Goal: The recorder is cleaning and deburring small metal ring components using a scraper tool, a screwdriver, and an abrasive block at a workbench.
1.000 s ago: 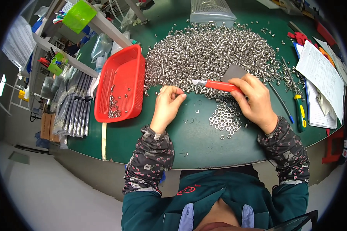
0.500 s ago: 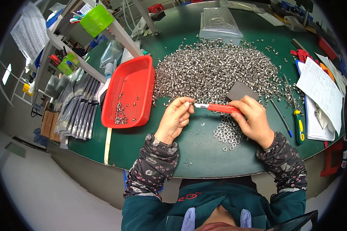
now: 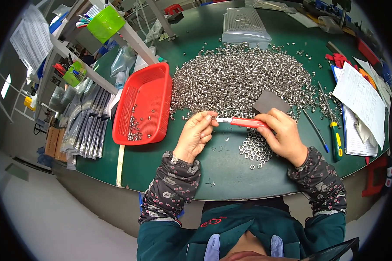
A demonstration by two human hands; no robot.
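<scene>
My left hand [image 3: 197,135] is closed, with thumb and forefinger pinching a small metal ring [image 3: 214,117]. My right hand [image 3: 283,135] wraps round the handle of a red deburring tool [image 3: 246,122]. Its silver front end points left and meets the ring at my left fingertips; the very tip is hidden there. Below the tool, several loose metal rings [image 3: 253,150] lie in a small group on the green table [image 3: 222,178]. Beyond both hands spreads a large heap of short shiny metal rings [image 3: 244,78].
At left stands a red plastic basket [image 3: 154,91] with some metal pieces inside. A dark grey flat piece [image 3: 271,102] rests against the heap's near edge. To the right lie a blue-ended rod [image 3: 316,130], a green-and-yellow-handled file [image 3: 336,141] and papers [image 3: 362,100]. Bagged parts [image 3: 246,26] are at the back.
The view has shifted slightly, carrying the scene a little left. Both hands keep the same grips, with the tool's front end still at the ring.
</scene>
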